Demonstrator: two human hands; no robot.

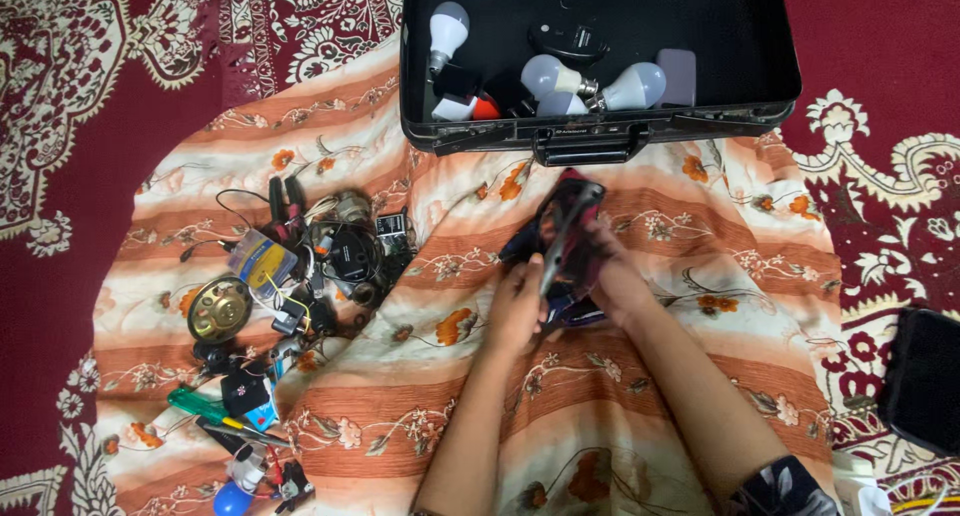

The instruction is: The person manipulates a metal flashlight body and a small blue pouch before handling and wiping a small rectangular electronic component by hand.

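Note:
Both my hands meet over the striped floral cloth (pixel 400 416) in the middle. My left hand (pixel 515 311) and my right hand (pixel 615 276) together grip a dark red and black patterned cloth pouch (pixel 570 221). A slim grey metal tool (pixel 557 251) sticks up between the hands, against the pouch. Which hand pinches the tool I cannot tell.
An open black case (pixel 600 136) at the top holds several white bulbs (pixel 545 76). A heap of wires, pliers (pixel 285 201), a round speaker (pixel 218 309), a green screwdriver (pixel 200 406) and small parts lies at the left. A black object (pixel 922 376) sits on the red carpet at the right.

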